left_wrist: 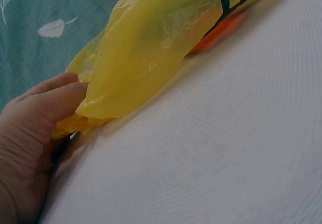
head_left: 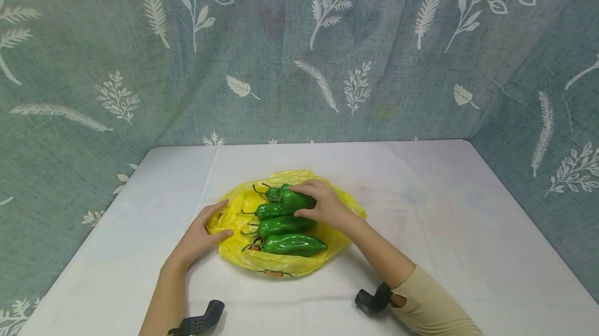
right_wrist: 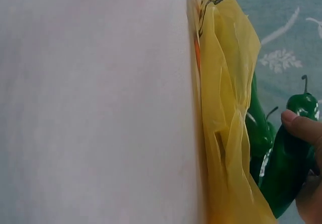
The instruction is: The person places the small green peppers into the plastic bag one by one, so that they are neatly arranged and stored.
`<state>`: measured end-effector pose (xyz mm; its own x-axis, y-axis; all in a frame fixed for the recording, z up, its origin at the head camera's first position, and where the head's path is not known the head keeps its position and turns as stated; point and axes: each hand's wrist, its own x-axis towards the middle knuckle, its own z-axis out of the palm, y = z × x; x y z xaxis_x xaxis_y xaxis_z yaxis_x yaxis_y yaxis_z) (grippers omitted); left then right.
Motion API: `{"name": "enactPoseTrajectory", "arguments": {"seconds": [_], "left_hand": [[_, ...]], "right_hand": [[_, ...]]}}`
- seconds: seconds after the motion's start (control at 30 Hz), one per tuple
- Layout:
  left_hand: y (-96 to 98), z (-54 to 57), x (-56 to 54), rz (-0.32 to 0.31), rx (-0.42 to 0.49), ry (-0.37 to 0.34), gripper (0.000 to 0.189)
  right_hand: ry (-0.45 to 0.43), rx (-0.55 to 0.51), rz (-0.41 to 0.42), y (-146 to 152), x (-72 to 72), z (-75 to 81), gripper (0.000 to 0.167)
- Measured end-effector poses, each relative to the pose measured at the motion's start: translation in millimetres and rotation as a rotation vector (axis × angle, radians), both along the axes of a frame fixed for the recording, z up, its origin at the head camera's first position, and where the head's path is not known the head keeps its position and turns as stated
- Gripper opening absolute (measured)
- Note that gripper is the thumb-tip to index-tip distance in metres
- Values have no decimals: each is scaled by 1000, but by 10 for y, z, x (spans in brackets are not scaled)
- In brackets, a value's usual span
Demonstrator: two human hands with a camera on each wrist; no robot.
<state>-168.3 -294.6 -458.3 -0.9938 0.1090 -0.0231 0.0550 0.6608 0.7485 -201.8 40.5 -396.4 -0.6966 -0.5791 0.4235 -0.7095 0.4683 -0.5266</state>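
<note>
Several glossy green peppers (head_left: 296, 245) with dark curved stems lie in a row on a spread yellow plastic bag (head_left: 292, 265). At the far end of the row, my right hand (head_left: 325, 203) grips one green pepper (head_left: 297, 198) between thumb and fingers. In the right wrist view this pepper (right_wrist: 284, 171) is tilted, stem up, beyond the bag's crumpled side. My left hand (head_left: 202, 234) rests at the bag's left edge, thumb and fingers spread apart. The left wrist view has its fingers against the yellow plastic (left_wrist: 136, 68), with the fingertips partly hidden.
A white cloth covers the table (head_left: 435, 221). Behind and beside it hangs a teal curtain (head_left: 281, 91) with white leaf prints. Each forearm wears a black camera mount, one on the left (head_left: 201, 320) and one on the right (head_left: 374, 299).
</note>
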Motion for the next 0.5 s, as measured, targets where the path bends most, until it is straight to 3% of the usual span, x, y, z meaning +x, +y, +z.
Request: {"name": "enactPoseTrajectory", "arguments": {"seconds": [0.27, 0.5], "left_hand": [[8, -12, 1, 2, 2, -1, 79], [14, -2, 3, 10, -3, -8, 80]], "right_hand": [[-111, 4, -20, -94, 4, -39, 60], [-133, -15, -31, -141, 12, -74, 45]]}}
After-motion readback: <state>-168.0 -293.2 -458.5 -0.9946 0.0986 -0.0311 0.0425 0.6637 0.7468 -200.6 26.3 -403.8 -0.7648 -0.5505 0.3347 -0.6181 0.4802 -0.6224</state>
